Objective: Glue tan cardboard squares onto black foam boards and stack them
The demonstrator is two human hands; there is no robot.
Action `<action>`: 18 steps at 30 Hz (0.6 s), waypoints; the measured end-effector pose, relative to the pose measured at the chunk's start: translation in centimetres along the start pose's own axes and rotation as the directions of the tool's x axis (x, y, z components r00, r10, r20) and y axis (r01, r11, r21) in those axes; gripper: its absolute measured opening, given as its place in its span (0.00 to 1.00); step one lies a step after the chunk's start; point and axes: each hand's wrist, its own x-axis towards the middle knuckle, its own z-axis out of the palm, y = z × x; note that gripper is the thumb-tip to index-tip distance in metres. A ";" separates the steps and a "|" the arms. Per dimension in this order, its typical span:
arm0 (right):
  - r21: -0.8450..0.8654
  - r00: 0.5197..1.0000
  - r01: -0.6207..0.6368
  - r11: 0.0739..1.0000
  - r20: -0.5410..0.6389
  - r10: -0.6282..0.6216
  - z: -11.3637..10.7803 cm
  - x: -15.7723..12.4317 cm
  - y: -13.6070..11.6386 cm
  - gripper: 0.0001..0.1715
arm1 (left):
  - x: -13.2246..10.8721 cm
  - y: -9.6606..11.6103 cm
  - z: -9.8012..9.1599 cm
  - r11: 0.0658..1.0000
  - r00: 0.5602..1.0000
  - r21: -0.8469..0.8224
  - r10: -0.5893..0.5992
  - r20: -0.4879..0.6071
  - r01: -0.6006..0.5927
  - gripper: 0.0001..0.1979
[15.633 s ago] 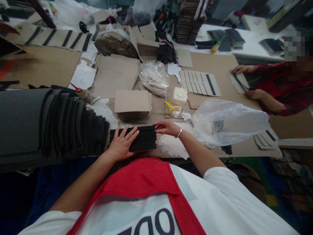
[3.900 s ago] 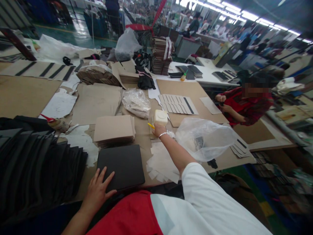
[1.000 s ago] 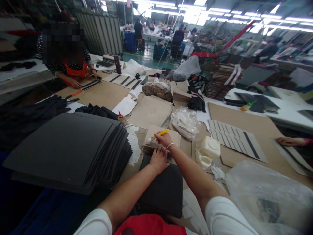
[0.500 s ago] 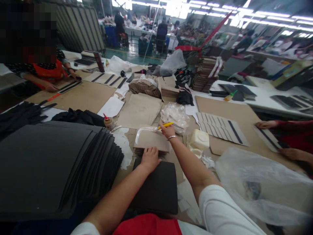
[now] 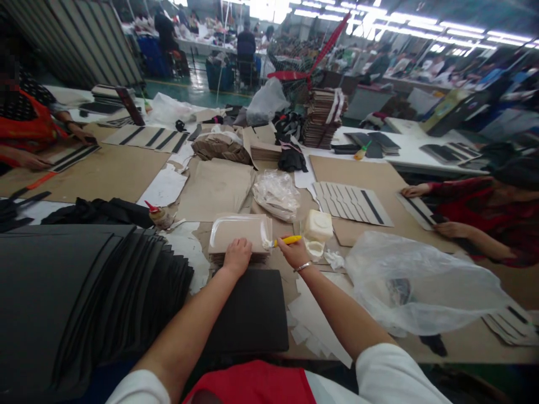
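My right hand (image 5: 293,252) is closed round the yellow handle of a brush (image 5: 288,240). The brush tip touches the right edge of the top sheet on a stack of brown cardboard pieces (image 5: 236,229). White glue (image 5: 217,227) lies in a band along the sheet's left, far and right edges. My left hand (image 5: 238,257) rests flat on the near edge of that stack, fingers stretched out. Just in front of me lies a pile of black sheets (image 5: 248,311). A cut-open white plastic jug (image 5: 318,225) stands to the right of the brush.
A tall stack of black sheets (image 5: 46,286) fills the left. A clear plastic bag (image 5: 421,280) lies at the right. Beyond the stack are a red-tipped glue bottle (image 5: 159,214) and a plastic-wrapped bundle (image 5: 277,193). Co-workers' hands (image 5: 452,229) handle striped pieces at both sides.
My right hand has drawn the brush from the sheet's far edge round to its right edge, leaving a longer white glue band. My left hand stays on the stack; the view has swung right.
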 end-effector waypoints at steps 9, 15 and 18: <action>0.364 0.995 0.046 0.930 0.062 -0.074 4.8 3.6 -7.0 0.18 | 0.1 0.8 0.0 0.999 0.998 0.032 0.030 0.054 -0.032 0.17; 0.305 0.832 0.043 0.951 0.516 -0.203 11.4 4.9 -9.9 0.14 | 0.3 0.5 1.4 0.996 0.995 0.051 0.069 0.068 -0.073 0.20; 0.230 0.861 0.101 0.968 0.467 -0.201 12.7 6.5 -9.5 0.10 | -0.1 0.5 1.6 0.997 0.996 0.038 0.071 0.058 -0.073 0.20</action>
